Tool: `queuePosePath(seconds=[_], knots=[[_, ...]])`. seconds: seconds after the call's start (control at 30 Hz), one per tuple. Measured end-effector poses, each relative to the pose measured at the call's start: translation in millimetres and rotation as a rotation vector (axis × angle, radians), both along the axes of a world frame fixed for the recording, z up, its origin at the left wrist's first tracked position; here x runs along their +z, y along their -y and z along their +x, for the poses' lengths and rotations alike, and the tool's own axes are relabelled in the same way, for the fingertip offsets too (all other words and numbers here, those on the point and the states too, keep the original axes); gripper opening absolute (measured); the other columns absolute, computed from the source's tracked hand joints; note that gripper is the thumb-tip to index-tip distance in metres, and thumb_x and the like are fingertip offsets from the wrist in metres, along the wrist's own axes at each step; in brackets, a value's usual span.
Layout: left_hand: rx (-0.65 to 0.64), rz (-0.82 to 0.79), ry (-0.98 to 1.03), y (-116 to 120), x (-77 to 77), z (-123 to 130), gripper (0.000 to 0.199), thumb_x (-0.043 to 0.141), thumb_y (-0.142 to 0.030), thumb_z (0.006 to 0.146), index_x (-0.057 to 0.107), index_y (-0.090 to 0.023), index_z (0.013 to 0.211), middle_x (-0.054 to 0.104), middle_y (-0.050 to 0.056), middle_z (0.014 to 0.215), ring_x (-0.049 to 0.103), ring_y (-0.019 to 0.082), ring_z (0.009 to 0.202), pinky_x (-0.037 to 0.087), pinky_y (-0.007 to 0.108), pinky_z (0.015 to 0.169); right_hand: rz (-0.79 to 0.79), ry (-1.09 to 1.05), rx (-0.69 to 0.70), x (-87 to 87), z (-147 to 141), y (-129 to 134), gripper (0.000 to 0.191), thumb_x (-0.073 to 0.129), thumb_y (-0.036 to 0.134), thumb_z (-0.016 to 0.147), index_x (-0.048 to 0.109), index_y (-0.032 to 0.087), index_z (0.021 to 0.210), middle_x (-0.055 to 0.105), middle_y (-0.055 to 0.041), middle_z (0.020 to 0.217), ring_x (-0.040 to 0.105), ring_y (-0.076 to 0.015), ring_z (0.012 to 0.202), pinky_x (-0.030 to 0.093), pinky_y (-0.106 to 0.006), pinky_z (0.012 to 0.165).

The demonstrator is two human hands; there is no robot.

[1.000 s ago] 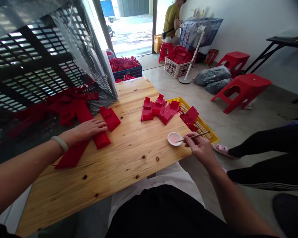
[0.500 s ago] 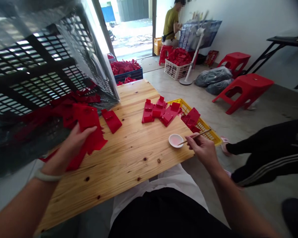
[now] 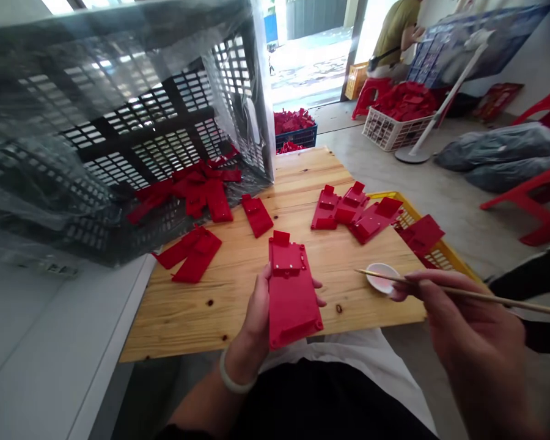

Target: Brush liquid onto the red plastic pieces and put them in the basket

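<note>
Left hand: my left hand (image 3: 256,305) is grasping the red part (image 3: 294,305), thumb along its left side, fingertips showing at its right.
Part: I am holding it face up over the table's (image 3: 187,324) near edge, its hinged-looking flap pointing away from me and its lower end hanging past that edge.
Right hand: my right hand (image 3: 474,336) is pinching the stick (image 3: 536,306) between thumb and fingers.
Stick: its tip is pointing left past the dish (image 3: 378,267); I cannot tell whether it is touching the rim.
Dish: it is sitting near the table's near right corner.
Right edge: 3 parts (image 3: 351,201) are lying in a row beside it, and the yellow crate (image 3: 456,263) is standing just beyond, holding more.
Left edge: 2 parts (image 3: 199,256) are lying overlapped near it.
Dark crate: the plastic-lined crate (image 3: 119,142) is resting beyond the left edge, a red pile (image 3: 201,183) lying inside; 1 loose part (image 3: 257,217) is lying before it.
Far off: a person (image 3: 396,30) is sitting near the white crate (image 3: 385,131).
</note>
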State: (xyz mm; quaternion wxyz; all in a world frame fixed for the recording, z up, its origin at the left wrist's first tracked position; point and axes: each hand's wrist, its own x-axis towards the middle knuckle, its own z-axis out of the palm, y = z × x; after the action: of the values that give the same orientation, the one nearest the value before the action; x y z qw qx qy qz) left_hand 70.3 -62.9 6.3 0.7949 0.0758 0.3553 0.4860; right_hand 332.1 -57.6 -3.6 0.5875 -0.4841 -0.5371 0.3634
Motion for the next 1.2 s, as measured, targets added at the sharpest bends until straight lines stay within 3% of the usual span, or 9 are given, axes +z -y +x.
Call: queuePosePath(seconds=[0.17, 0.3, 0.53, 0.73, 1.0, 1.2], knots=[[-0.085, 0.002, 0.074, 12, 4.6, 16, 0.084, 0.024, -0.066, 0.108, 0.081, -0.005, 0.107, 0.082, 0.022, 0.105, 0.079, 0.030, 0.082, 0.061, 0.036, 0.075, 0.064, -0.070, 0.182, 22.2, -38, 14, 0.013, 0.070, 0.027, 0.106, 0.079, 0.029, 0.115, 0.080, -0.0015, 0.091, 0.078, -0.0183, 0.081, 0.068, -0.031, 0.079], [-0.155, 0.035, 0.065, 15, 3.6, 22, 0.089, 0.022, -0.070, 0.106, 0.081, -0.003, 0.107, 0.082, 0.025, 0.107, 0.079, 0.032, 0.082, 0.059, 0.036, 0.074, 0.092, -0.080, 0.270, 23.3, -53, 9, 0.014, 0.068, 0.022, 0.107, 0.078, 0.027, 0.114, 0.079, -0.0005, 0.089, 0.079, -0.0162, 0.077, 0.068, -0.028, 0.073], [-0.099, -0.022, 0.042, 16, 8.7, 26, 0.092, 0.011, -0.062, 0.108, 0.081, -0.001, 0.110, 0.081, 0.026, 0.109, 0.078, 0.031, 0.083, 0.060, 0.037, 0.077, 0.096, -0.053, 0.281, 17.9, -53, 6, 0.014, 0.066, 0.019, 0.107, 0.076, 0.026, 0.115, 0.078, -0.0015, 0.086, 0.079, -0.0181, 0.077, 0.069, -0.030, 0.069], [-0.092, -0.013, 0.050, 17, 12.7, 28, 0.086, 0.023, -0.066, 0.107, 0.082, -0.004, 0.103, 0.081, 0.023, 0.109, 0.076, 0.029, 0.079, 0.059, 0.036, 0.073, 0.154, -0.026, 0.259, 13.1, -54, 4, 0.015, 0.068, 0.021, 0.106, 0.076, 0.026, 0.117, 0.079, -0.0032, 0.088, 0.078, -0.0196, 0.079, 0.069, -0.032, 0.069], [-0.047, -0.065, 0.011, 16, 11.4, 30, 0.090, 0.010, -0.060, 0.110, 0.080, -0.004, 0.114, 0.082, 0.023, 0.102, 0.078, 0.031, 0.077, 0.060, 0.039, 0.076, 0.165, 0.016, 0.278, 14.6, -55, 7, 0.018, 0.067, 0.018, 0.106, 0.077, 0.028, 0.117, 0.077, -0.0012, 0.086, 0.076, -0.0171, 0.075, 0.067, -0.027, 0.066], [-0.060, -0.034, 0.017, 16, 9.1, 32, 0.093, 0.013, -0.064, 0.108, 0.082, -0.003, 0.109, 0.081, 0.025, 0.107, 0.077, 0.030, 0.079, 0.059, 0.039, 0.081, 0.171, 0.026, 0.234, 14.1, -54, 7, 0.014, 0.068, 0.023, 0.106, 0.076, 0.026, 0.116, 0.078, -0.0034, 0.087, 0.077, -0.0200, 0.077, 0.069, -0.032, 0.068]])
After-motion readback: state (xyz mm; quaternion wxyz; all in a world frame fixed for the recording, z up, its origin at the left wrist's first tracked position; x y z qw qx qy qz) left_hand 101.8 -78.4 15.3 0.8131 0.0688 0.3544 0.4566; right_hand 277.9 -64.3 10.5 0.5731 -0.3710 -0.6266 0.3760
